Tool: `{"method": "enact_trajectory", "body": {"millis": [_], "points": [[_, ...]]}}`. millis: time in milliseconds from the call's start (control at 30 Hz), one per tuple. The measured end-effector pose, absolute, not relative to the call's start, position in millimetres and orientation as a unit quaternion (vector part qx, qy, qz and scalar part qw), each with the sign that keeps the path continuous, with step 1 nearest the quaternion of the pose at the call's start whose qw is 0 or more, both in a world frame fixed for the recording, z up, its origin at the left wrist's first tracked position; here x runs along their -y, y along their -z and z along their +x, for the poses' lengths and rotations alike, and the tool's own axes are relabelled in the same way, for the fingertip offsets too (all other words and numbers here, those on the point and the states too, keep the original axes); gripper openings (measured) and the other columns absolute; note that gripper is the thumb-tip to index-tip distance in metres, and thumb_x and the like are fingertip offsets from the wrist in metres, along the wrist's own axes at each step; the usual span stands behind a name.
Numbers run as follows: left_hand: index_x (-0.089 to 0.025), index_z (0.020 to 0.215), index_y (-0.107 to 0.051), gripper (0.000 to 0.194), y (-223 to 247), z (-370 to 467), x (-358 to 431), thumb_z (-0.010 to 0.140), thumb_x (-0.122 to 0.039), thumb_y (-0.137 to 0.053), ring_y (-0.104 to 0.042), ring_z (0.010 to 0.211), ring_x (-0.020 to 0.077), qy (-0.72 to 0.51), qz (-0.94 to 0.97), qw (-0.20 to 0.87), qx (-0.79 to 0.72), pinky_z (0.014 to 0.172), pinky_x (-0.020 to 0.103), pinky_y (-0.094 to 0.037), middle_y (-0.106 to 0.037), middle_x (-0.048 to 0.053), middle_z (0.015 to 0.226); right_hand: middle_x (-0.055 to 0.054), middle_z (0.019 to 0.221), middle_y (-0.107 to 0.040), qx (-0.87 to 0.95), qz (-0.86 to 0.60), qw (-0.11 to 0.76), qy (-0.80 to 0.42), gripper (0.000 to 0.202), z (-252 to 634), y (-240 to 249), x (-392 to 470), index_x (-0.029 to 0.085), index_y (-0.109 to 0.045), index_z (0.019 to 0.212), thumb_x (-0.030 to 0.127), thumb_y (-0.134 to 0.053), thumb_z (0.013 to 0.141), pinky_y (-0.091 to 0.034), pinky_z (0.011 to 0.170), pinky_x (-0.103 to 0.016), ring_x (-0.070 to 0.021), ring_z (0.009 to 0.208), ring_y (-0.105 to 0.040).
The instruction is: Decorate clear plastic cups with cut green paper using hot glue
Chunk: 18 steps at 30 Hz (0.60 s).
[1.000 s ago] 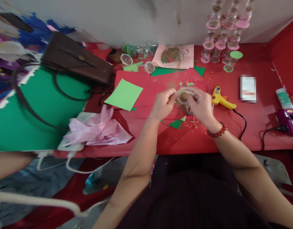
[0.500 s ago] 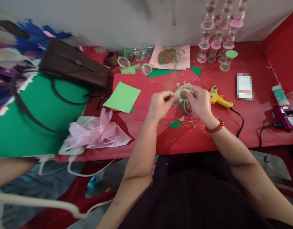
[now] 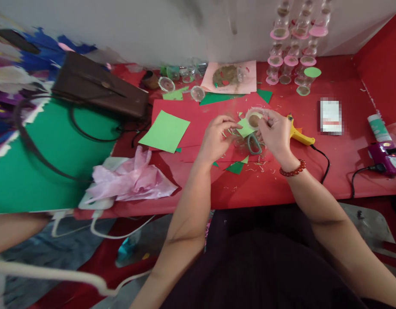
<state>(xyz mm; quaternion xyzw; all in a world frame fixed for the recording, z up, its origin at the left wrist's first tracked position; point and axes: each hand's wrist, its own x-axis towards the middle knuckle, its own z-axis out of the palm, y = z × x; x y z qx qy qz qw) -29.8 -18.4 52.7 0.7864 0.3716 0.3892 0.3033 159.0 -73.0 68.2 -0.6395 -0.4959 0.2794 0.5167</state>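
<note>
My right hand (image 3: 275, 131), with a red bead bracelet at the wrist, pinches the edge of a small clear plastic cup (image 3: 254, 116) that shows a round brown patch in its middle. My left hand (image 3: 219, 135) hovers just left of it, thumb and fingers apart and empty. Between the hands lies a light green paper scrap (image 3: 246, 128). Teal-handled scissors (image 3: 254, 144) rest below the cup, their blades hard to make out. Just right of my right hand is a yellow glue gun (image 3: 299, 136), partly covered by the hand.
Stacked clear cups with pink discs (image 3: 291, 60) stand at the back right. A light green sheet (image 3: 166, 131) lies on red paper. At left are a brown bag (image 3: 101, 86) and a pink plastic bag (image 3: 133, 178). A purple power socket (image 3: 385, 159) sits far right.
My left hand has let go of the cup and its fingers have spread. My right hand has shifted slightly right and up with the cup, uncovering more of the green scrap and scissors.
</note>
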Motion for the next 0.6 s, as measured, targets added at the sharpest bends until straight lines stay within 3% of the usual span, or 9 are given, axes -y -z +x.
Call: {"method": "enact_trajectory", "body": {"millis": [133,233,467,600], "points": [[-0.021,0.078,-0.07,0.04,-54.2,-19.0,25.2,0.093,-0.058,-0.069,-0.059,0.065,0.0143,-0.388,0.759,0.34,-0.397,0.061,0.029,-0.046,-0.068,0.002,0.071,0.003,0.061,-0.06,0.513,-0.646,0.506,-0.25,0.026,152.8,-66.3,75.2,0.021,-0.076,0.112,0.025,-0.057,0.094,-0.045,0.058,-0.025,-0.0122,0.055,-0.059],[-0.021,0.07,-0.062,0.047,-54.2,-8.3,34.0,0.087,-0.063,-0.074,-0.056,0.06,0.0126,-0.419,0.726,0.342,-0.424,0.059,0.028,-0.043,-0.063,-0.001,0.063,0.002,0.064,-0.061,0.523,-0.65,0.495,-0.242,0.024,147.5,-67.2,77.6,0.021,-0.075,0.112,0.026,-0.06,0.094,-0.044,0.059,-0.025,-0.0133,0.06,-0.061],[-0.022,0.077,-0.06,0.041,-42.7,-4.2,37.0,0.097,-0.058,-0.063,-0.055,0.058,0.0124,-0.444,0.723,0.333,-0.412,0.059,0.027,-0.043,-0.059,-0.002,0.061,0.004,0.061,-0.06,0.533,-0.629,0.494,-0.276,0.023,143.4,-63.5,77.7,0.023,-0.073,0.114,0.027,-0.058,0.096,-0.048,0.057,-0.024,-0.0128,0.053,-0.062],[-0.023,0.079,-0.057,0.032,-45.3,-7.2,35.3,0.101,-0.046,-0.059,-0.055,0.061,0.013,-0.436,0.753,0.305,-0.387,0.062,0.027,-0.044,-0.059,-0.002,0.064,0.004,0.058,-0.059,0.539,-0.633,0.488,-0.266,0.021,146.1,-61.0,75.0,0.023,-0.073,0.11,0.025,-0.057,0.096,-0.049,0.056,-0.025,-0.0122,0.05,-0.06]]}}
